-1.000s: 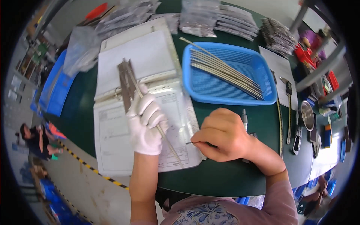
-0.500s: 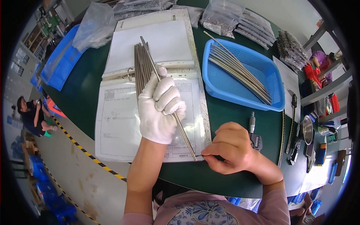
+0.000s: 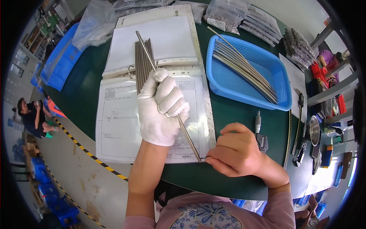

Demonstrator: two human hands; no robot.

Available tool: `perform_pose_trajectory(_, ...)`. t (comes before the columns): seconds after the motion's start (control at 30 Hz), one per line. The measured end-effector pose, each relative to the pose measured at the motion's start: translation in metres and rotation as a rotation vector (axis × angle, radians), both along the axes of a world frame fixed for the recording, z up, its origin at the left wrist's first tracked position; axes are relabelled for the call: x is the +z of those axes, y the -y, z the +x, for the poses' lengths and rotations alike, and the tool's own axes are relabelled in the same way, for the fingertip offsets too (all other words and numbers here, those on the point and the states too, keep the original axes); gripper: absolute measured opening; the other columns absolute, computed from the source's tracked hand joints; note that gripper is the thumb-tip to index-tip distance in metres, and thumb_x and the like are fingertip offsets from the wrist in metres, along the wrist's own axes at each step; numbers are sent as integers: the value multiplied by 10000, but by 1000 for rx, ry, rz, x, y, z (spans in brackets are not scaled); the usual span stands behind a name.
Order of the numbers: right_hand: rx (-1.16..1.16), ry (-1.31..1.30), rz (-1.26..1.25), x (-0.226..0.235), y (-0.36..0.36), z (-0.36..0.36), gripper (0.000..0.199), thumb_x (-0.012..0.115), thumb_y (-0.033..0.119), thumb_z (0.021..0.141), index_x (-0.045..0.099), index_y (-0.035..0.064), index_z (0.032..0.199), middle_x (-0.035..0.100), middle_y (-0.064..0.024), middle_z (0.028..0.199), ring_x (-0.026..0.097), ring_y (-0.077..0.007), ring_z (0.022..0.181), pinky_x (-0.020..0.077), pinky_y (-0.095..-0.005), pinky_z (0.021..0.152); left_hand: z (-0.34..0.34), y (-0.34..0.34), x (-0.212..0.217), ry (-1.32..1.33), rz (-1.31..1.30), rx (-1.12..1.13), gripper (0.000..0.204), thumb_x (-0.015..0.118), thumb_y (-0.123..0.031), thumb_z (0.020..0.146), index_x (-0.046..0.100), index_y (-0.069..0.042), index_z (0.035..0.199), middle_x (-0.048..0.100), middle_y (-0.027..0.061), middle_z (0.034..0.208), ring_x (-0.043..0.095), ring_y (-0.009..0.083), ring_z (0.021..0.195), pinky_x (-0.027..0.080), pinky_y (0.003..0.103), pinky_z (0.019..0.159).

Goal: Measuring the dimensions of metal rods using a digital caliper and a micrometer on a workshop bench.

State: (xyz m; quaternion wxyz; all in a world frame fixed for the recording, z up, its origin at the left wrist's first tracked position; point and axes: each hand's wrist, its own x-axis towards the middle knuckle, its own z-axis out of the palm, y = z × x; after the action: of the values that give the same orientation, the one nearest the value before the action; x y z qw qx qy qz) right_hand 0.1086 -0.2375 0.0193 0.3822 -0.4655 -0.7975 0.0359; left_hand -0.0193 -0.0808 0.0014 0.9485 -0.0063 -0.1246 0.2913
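Over the open binder [image 3: 126, 126] on the desk [image 3: 232, 114], the gloved left hand [image 3: 162, 108] is clenched around a rod [image 3: 167, 103] slanting far-left to near-right. At the rod's near tip, right-hand [image 3: 236, 154] fingers pinch a thin pin.
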Motion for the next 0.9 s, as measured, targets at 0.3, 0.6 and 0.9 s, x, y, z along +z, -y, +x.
perform_pose_trajectory(0.3,-1,190,-228,17,2,5,154,710,198,698,609,89,741,495,-2,606,500,-184,527,426,-319,630,-1,2,-1,-125,-4,21,299,301,-203,950,525,-72,803,226,-45,462,222,64,355,192,225,341)
perform_pose_trajectory(0.6,43,182,-120,7,1,4,158,706,189,708,593,96,768,491,3,595,486,-180,501,408,-306,601,2,3,-2,-99,-42,-38,321,305,-232,961,540,-80,804,234,-51,463,224,62,354,197,223,346)
perform_pose_trajectory(0.9,21,109,-189,7,3,1,156,706,198,719,587,100,743,517,4,598,495,-176,496,413,-317,605,2,1,-8,-43,-16,-54,342,313,-263,965,563,-87,812,234,-57,467,228,56,364,200,215,357)
